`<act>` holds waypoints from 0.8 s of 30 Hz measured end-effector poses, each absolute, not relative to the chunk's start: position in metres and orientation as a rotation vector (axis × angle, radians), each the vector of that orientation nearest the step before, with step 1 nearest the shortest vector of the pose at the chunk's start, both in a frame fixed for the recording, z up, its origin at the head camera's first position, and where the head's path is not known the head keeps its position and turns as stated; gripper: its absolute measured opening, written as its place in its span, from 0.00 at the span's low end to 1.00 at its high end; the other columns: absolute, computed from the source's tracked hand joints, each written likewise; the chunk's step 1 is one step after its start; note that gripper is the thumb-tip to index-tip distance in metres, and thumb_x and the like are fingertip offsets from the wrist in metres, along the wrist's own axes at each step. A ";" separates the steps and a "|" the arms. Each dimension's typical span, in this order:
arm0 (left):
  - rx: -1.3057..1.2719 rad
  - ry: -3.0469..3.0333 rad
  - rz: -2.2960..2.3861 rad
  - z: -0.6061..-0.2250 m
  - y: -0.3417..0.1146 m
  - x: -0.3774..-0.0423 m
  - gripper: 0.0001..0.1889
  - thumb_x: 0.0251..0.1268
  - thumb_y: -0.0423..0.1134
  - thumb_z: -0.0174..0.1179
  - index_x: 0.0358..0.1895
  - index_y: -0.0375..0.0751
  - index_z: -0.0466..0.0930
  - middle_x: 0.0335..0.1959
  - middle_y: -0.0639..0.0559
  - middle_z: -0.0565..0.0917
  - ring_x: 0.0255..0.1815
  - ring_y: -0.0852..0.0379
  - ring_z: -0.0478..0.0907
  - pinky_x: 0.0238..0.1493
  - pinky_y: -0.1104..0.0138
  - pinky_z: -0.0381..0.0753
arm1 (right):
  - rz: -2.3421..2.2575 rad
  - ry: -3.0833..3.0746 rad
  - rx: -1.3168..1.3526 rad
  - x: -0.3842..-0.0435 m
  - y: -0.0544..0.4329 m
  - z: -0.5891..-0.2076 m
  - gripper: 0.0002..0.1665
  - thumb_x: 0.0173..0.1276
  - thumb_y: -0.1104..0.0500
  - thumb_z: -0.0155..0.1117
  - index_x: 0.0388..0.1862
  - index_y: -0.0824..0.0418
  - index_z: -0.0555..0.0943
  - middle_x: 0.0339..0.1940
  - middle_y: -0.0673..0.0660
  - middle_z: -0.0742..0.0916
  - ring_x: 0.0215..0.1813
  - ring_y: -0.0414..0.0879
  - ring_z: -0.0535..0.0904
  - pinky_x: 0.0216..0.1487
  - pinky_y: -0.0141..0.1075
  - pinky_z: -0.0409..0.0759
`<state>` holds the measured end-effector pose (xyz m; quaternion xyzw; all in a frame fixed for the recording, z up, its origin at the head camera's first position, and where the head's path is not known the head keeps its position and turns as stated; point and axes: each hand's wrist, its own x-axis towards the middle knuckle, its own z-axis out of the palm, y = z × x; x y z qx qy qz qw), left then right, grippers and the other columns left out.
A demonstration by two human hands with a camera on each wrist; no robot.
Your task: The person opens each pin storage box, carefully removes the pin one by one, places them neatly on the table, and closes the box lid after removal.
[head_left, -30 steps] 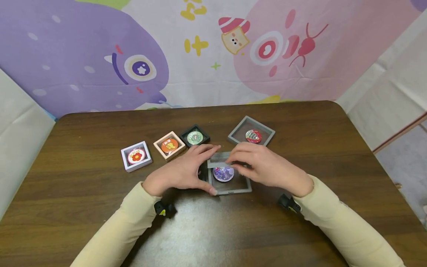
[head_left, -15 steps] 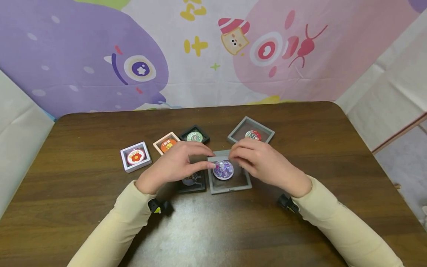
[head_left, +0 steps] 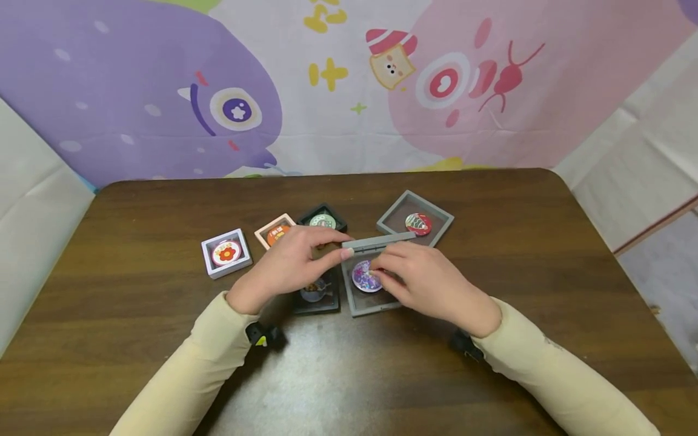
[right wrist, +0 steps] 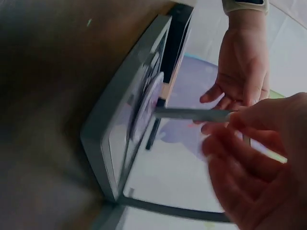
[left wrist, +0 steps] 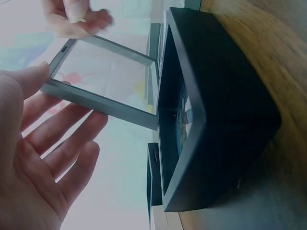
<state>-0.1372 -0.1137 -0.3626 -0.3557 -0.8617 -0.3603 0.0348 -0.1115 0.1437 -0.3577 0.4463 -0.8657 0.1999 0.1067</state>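
Note:
A grey display frame (head_left: 353, 298) stands on the table with its hinged lid (head_left: 378, 241) raised. Inside it sits a round purple badge (head_left: 364, 280). My left hand (head_left: 291, 257) pinches the left edge of the lid between thumb and fingers; in the left wrist view the thumb lies along the lid's rim. My right hand (head_left: 422, 281) is over the frame, fingers loosely bent, with its fingertips above the badge's right side. No thing shows in its grip. Whether the fingertips touch the badge cannot be told.
A black frame (head_left: 334, 303) stands beside the grey one. Behind are a white frame (head_left: 209, 263), a peach frame (head_left: 263, 237), another black frame (head_left: 339, 224) and a grey frame (head_left: 443, 225) holding a red badge (head_left: 418, 224). A printed cloth (head_left: 327, 142) hangs beyond the table.
The lid has swung up to nearly edge-on in the head view. My left thumb has moved from the frame's front corner to the lid. My right fingers have left the lid and moved toward the badge.

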 end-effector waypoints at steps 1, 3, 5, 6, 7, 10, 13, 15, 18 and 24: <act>-1.088 -2.654 -1.106 -0.363 -0.113 -0.137 0.15 0.72 0.49 0.60 0.52 0.45 0.86 0.44 0.57 0.86 0.35 0.63 0.78 0.41 0.56 0.80 | 0.572 -2.589 1.298 -0.112 0.143 -0.360 0.08 0.64 0.59 0.72 0.42 0.57 0.87 0.39 0.49 0.85 0.42 0.44 0.81 0.42 0.39 0.81; -1.078 -2.667 -1.113 -0.363 -0.113 -0.137 0.15 0.73 0.49 0.59 0.53 0.45 0.86 0.44 0.57 0.86 0.35 0.63 0.77 0.41 0.56 0.80 | 0.537 -2.663 1.294 -0.113 0.142 -0.364 0.11 0.66 0.57 0.71 0.46 0.57 0.86 0.44 0.51 0.86 0.46 0.46 0.81 0.46 0.42 0.81; -1.074 -2.677 -1.121 -0.363 -0.114 -0.137 0.16 0.74 0.49 0.58 0.53 0.45 0.86 0.45 0.57 0.86 0.35 0.62 0.77 0.42 0.55 0.80 | 0.496 -2.735 1.325 -0.115 0.142 -0.367 0.15 0.68 0.55 0.69 0.52 0.57 0.85 0.52 0.54 0.84 0.53 0.50 0.79 0.52 0.44 0.80; -1.074 -2.682 -1.127 -0.363 -0.114 -0.137 0.16 0.74 0.49 0.58 0.54 0.45 0.85 0.46 0.57 0.86 0.36 0.63 0.77 0.42 0.55 0.80 | 0.483 -2.769 1.350 -0.116 0.142 -0.369 0.17 0.68 0.54 0.69 0.55 0.57 0.84 0.56 0.55 0.83 0.57 0.51 0.78 0.56 0.45 0.78; -1.075 -2.684 -1.131 -0.363 -0.114 -0.137 0.16 0.74 0.49 0.57 0.54 0.45 0.85 0.46 0.57 0.86 0.36 0.62 0.77 0.42 0.55 0.80 | 0.473 -2.801 1.376 -0.117 0.143 -0.371 0.20 0.68 0.53 0.69 0.57 0.57 0.83 0.59 0.57 0.82 0.60 0.53 0.77 0.59 0.47 0.76; -1.087 -2.687 -1.136 -0.363 -0.114 -0.138 0.16 0.75 0.49 0.56 0.55 0.45 0.85 0.46 0.57 0.86 0.36 0.62 0.77 0.41 0.55 0.79 | 0.460 -2.882 1.439 -0.119 0.144 -0.373 0.24 0.68 0.52 0.69 0.61 0.57 0.81 0.67 0.60 0.77 0.66 0.55 0.72 0.65 0.49 0.71; -1.104 -2.684 -1.133 -0.363 -0.113 -0.139 0.16 0.76 0.47 0.55 0.56 0.45 0.85 0.47 0.56 0.86 0.37 0.61 0.77 0.42 0.56 0.78 | 0.453 -2.915 1.462 -0.120 0.144 -0.374 0.22 0.68 0.53 0.70 0.59 0.57 0.82 0.69 0.60 0.76 0.67 0.56 0.71 0.66 0.49 0.71; -1.115 -2.682 -1.125 -0.363 -0.113 -0.139 0.16 0.76 0.47 0.55 0.56 0.45 0.85 0.49 0.56 0.86 0.40 0.61 0.79 0.44 0.58 0.78 | 0.443 -2.919 1.452 -0.120 0.144 -0.376 0.19 0.68 0.53 0.70 0.56 0.56 0.83 0.68 0.60 0.76 0.66 0.56 0.72 0.64 0.48 0.72; -1.131 -2.682 -1.125 -0.363 -0.113 -0.138 0.16 0.76 0.46 0.54 0.58 0.47 0.84 0.51 0.56 0.85 0.47 0.62 0.80 0.50 0.60 0.77 | 0.446 -2.905 1.426 -0.119 0.142 -0.378 0.16 0.67 0.52 0.71 0.51 0.56 0.83 0.65 0.62 0.78 0.64 0.57 0.73 0.61 0.48 0.74; -1.159 -2.672 -1.145 -0.364 -0.113 -0.137 0.16 0.76 0.47 0.55 0.59 0.50 0.84 0.53 0.57 0.84 0.54 0.61 0.79 0.56 0.60 0.76 | 0.458 -2.876 1.351 -0.117 0.138 -0.383 0.13 0.65 0.52 0.73 0.40 0.58 0.81 0.60 0.63 0.81 0.60 0.58 0.76 0.59 0.48 0.74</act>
